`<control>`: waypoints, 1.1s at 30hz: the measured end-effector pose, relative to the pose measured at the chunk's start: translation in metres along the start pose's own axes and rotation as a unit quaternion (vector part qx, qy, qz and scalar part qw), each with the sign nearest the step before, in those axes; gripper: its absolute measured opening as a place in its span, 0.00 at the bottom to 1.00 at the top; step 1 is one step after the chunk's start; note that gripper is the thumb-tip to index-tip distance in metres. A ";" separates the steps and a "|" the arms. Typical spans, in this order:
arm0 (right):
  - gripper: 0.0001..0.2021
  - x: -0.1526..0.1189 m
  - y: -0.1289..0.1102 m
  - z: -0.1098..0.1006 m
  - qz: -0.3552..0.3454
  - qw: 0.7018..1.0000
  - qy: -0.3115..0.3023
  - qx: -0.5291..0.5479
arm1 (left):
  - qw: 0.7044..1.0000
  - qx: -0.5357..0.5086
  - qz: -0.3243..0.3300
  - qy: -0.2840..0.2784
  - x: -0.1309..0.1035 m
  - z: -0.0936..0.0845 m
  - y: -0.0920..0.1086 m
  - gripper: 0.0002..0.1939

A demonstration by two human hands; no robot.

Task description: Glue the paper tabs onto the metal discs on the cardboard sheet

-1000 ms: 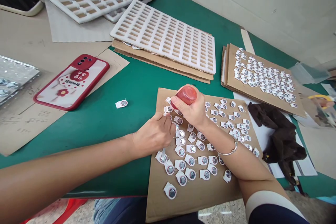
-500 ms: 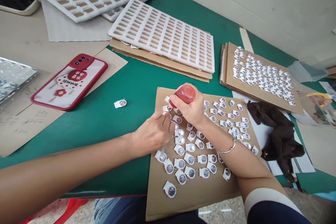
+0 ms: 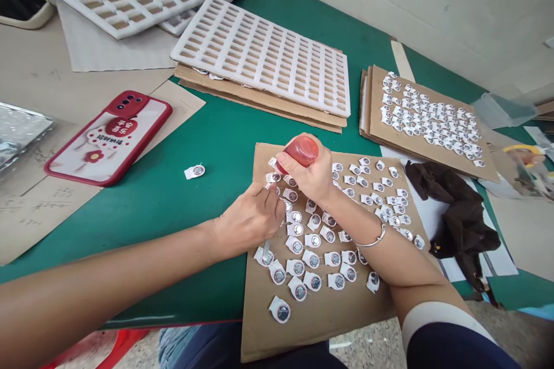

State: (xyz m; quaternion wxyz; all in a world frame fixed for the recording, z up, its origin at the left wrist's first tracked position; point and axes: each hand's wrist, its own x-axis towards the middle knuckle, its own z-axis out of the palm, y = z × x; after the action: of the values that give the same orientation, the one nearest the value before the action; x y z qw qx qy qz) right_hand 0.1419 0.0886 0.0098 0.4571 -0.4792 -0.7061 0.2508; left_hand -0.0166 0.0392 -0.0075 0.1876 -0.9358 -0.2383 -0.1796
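My right hand (image 3: 309, 176) is wrapped round a red, rounded squeeze bottle (image 3: 302, 151), held over the back left part of a cardboard sheet (image 3: 311, 323). Its tip is hidden by my fingers. Close beside it, my left hand (image 3: 257, 210) is closed in a pinch. From under that hand pokes the flat end of a slim metal tool that looks like tweezers (image 3: 266, 251); the rest is covered. Rows of small white tabs with round silver discs (image 3: 280, 309) lie on the cardboard. One more disc tab (image 3: 194, 171) lies apart on the green table.
A red-edged phone (image 3: 108, 138) lies at left. White grid trays (image 3: 268, 52) rest behind, one on stacked cardboard. Another cardboard stack (image 3: 376, 109) bearing many disc tabs is at back right, with a dark cloth (image 3: 459, 213) before it.
The view has shifted slightly, so everything sits a little further left. Both hands keep the same hold, near the same spot on the cardboard.
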 end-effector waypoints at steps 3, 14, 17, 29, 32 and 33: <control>0.16 0.001 0.001 0.000 -0.003 1.000 0.004 -0.008 | 1.000 -0.005 0.002 -0.008 0.000 0.000 0.000 0.11; 0.17 0.002 0.006 -0.002 -0.001 1.000 0.008 -0.019 | 0.999 -0.038 0.000 -0.023 -0.001 0.001 -0.002 0.09; 0.16 0.002 0.007 -0.003 -0.009 1.000 0.004 -0.027 | 0.999 -0.049 -0.005 -0.021 0.000 0.000 -0.004 0.10; 0.16 0.002 0.005 -0.006 -0.038 0.999 0.008 -0.027 | 0.996 -0.080 -0.011 -0.036 0.000 0.000 -0.008 0.12; 0.16 0.003 0.003 -0.005 -0.041 0.999 0.006 -0.029 | 0.995 -0.092 -0.015 -0.036 0.001 -0.001 -0.010 0.11; 0.16 0.003 0.002 -0.005 -0.047 0.999 0.008 -0.026 | 0.994 -0.100 -0.018 -0.036 0.001 -0.001 -0.010 0.11</control>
State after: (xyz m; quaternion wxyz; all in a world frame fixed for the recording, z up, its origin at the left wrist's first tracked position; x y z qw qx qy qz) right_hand 0.1467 0.0916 0.0112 0.4613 -0.4589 -0.7306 0.2070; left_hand -0.0214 0.0477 -0.0035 0.0811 -0.9514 -0.2423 -0.1719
